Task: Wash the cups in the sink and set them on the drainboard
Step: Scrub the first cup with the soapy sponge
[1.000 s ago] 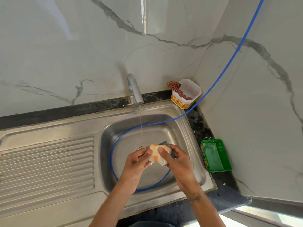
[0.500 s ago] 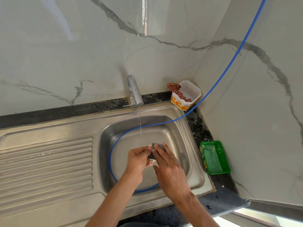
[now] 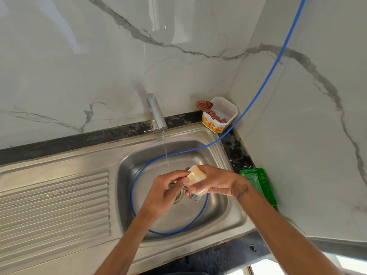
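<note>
I see both hands over the sink [image 3: 222, 219]: right hand [image 3: 216, 182] grips a soap bar [image 3: 196, 175]; left hand [image 3: 164, 192], fingers curled, pinches its near edge.

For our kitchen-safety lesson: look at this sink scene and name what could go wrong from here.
1. The wet white-and-orange bar of soap, held between the left hand and right hand with a grey scouring pad, could slip into the steel sink basin.
2. The thin blue hose looped in the basin could snag a wrist.
3. The chrome tap is running, possibly wasting water.
</note>
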The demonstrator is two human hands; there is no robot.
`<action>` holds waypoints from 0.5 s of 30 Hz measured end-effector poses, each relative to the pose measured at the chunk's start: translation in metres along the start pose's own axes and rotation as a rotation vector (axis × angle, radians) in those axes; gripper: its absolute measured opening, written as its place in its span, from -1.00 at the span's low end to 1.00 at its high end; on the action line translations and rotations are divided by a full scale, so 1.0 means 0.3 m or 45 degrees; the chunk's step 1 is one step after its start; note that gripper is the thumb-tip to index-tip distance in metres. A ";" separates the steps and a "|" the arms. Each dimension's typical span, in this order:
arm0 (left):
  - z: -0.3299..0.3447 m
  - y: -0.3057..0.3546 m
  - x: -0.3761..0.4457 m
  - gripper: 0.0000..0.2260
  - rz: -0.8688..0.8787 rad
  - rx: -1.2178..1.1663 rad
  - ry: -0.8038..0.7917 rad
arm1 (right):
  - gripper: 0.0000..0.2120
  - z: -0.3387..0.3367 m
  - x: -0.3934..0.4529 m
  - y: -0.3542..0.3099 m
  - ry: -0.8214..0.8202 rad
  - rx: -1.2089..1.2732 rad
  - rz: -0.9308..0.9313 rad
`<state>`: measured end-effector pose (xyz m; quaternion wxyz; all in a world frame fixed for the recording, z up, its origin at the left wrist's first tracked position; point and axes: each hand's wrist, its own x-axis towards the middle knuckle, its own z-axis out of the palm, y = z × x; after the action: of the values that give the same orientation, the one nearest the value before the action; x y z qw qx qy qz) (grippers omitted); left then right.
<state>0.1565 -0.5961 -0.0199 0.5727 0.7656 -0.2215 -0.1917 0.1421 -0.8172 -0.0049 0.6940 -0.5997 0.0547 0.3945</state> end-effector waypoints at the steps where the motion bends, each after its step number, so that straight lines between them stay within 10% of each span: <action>1: -0.008 0.002 0.005 -0.79 0.012 -0.036 -0.006 | -0.50 -0.012 -0.010 0.010 -0.112 0.169 -0.015; 6: 0.012 -0.022 0.011 -0.66 -0.065 -0.293 0.016 | -0.31 0.006 -0.006 0.057 -0.097 0.453 0.010; 15: 0.110 -0.045 -0.024 -0.15 -0.569 -0.877 0.053 | -0.56 0.084 0.025 0.051 -0.067 0.584 0.128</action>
<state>0.1341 -0.6148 -0.0416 0.7443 0.5620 0.0390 -0.3587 0.1279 -0.7921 -0.0143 0.7928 -0.4125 0.1547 0.4213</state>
